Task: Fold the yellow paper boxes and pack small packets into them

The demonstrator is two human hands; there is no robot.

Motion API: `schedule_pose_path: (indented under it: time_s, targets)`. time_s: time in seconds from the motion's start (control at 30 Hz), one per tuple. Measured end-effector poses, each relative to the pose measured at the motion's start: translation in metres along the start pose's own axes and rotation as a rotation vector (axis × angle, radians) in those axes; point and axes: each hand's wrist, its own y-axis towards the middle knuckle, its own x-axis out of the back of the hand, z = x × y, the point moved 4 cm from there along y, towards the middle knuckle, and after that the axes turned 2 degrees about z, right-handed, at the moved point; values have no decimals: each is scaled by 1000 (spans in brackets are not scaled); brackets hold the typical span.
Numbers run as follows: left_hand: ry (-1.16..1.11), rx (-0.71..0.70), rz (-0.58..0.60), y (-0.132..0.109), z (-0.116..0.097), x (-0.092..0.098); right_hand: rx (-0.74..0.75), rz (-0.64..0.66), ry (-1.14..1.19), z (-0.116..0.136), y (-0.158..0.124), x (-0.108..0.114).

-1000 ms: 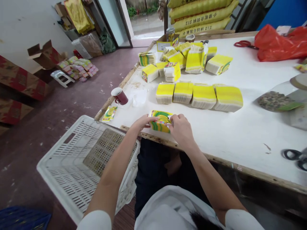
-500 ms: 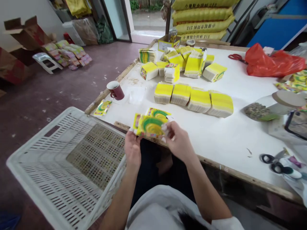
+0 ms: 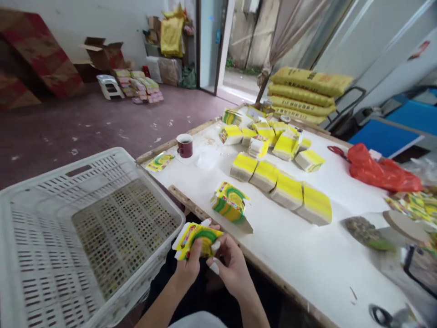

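A small yellow and green printed carton [image 3: 198,238] is held just off the table's near edge. My left hand [image 3: 190,266] grips it, thumb across its front face, with its fingers mostly hidden behind. At the carton's right end, my right hand [image 3: 229,262] pinches the end with bent fingers; white wrapping shows on some fingertips. White flaps stick out at the carton's left end. Just beyond my hands, a stack of matching flat cartons [image 3: 231,202] stands on the white table [image 3: 273,246].
A white plastic crate [image 3: 133,269] stands at the left against the table. Bundles of yellow cartons [image 3: 287,189] run across the table, with more behind. A maroon mug [image 3: 185,146], a flat packet [image 3: 160,161], a red plastic bag [image 3: 378,168] and a jar [image 3: 365,230] also stand or lie there.
My head view has turned left and up. My hands have brought the carton lower and closer to me, and my left thumb now lies over its front.
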Motion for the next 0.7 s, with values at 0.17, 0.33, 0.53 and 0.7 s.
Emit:
schedule_pose_path:
  time_s: [0.17, 0.33, 0.53, 0.7]
  targets:
    - [-381, 162, -9, -1, -4, -13, -25, 160, 159, -10, 0, -9]
    - [-746, 179, -157, 3, -13, -19, -79, 139, 214, -22, -9, -29]
    - [-429, 141, -344, 2, -1, -9, -94, -48, 208, -41, -14, -29]
    - [-315, 5, -78, 5, -17, -19, -20, -215, 158, -38, -9, 4]
